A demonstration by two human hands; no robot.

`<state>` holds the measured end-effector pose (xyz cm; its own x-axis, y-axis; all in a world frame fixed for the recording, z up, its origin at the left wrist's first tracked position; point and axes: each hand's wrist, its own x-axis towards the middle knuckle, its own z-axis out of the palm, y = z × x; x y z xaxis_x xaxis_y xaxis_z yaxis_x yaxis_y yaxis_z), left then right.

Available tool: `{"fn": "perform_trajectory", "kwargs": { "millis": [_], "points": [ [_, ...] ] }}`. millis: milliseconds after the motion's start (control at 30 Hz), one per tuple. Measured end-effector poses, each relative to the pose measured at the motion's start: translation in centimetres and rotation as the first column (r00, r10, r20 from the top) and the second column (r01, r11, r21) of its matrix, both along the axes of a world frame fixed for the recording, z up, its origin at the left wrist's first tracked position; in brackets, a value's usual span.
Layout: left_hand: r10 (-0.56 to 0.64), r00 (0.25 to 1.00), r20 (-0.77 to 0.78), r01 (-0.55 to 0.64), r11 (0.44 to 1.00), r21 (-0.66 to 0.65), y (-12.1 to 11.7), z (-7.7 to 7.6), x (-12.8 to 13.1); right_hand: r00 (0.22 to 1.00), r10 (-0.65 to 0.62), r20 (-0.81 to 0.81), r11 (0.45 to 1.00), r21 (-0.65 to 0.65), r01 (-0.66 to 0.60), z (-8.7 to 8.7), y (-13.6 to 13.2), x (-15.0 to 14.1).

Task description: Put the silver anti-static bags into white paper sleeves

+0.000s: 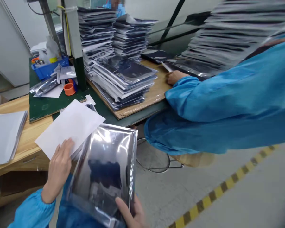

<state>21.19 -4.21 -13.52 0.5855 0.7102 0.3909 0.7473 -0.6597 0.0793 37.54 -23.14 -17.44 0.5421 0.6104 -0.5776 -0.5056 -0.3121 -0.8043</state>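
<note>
My left hand lies with fingers closed over the near corner of a white paper sheet, holding it at the mouth of a shiny silver bag. My right hand grips the bag's lower edge, thumb on its front. The bag is tilted over my lap, and a dark flat item shows through it. Both my sleeves are blue.
A co-worker in a blue gown leans across from the right, a hand on the cardboard-covered bench. Tall stacks of bagged items fill the bench. A paper pile lies left; orange tape roll and blue bin behind.
</note>
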Motion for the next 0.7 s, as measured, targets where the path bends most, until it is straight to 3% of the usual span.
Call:
{"fn": "perform_trajectory", "kwargs": {
  "millis": [100, 200, 267, 400, 533, 600, 700],
  "points": [
    [0.191, 0.970, 0.147, -0.192, 0.981, -0.008, -1.6, -1.7, -2.1, 0.996, 0.085, -0.001, 0.984, 0.156, -0.084, -0.6, 3.1, 0.6],
    [0.419, 0.864, 0.279, -0.432, 0.902, -0.016, -3.4, -2.7, -3.9, 0.992, 0.127, -0.025, 0.962, 0.245, -0.117, -1.4, 4.9, 0.9],
    [0.509, 0.810, 0.290, -0.503, 0.858, -0.101, -4.6, -3.2, -4.6, 0.991, 0.124, -0.055, 0.959, 0.262, -0.105, -1.9, 5.4, 0.4],
    [0.597, 0.707, 0.379, -0.468, 0.797, -0.382, -6.7, -4.2, -4.4, 0.987, 0.119, -0.111, 0.973, 0.209, -0.094, -2.8, 5.5, -1.0],
    [0.625, 0.583, 0.519, -0.377, 0.774, -0.509, -8.2, -4.8, -3.4, 0.993, 0.085, -0.080, 0.983, 0.169, -0.070, -3.1, 5.6, -1.7],
    [0.573, 0.610, 0.547, -0.360, 0.815, -0.453, -8.6, -5.0, -3.1, 0.996, 0.084, -0.031, 0.983, 0.168, -0.078, -2.9, 5.8, -2.1],
    [0.413, 0.752, 0.514, -0.292, 0.908, -0.302, -9.0, -5.4, -3.0, 0.996, 0.082, 0.028, 0.980, 0.177, -0.086, -2.4, 6.2, -2.8]
  ]
}}
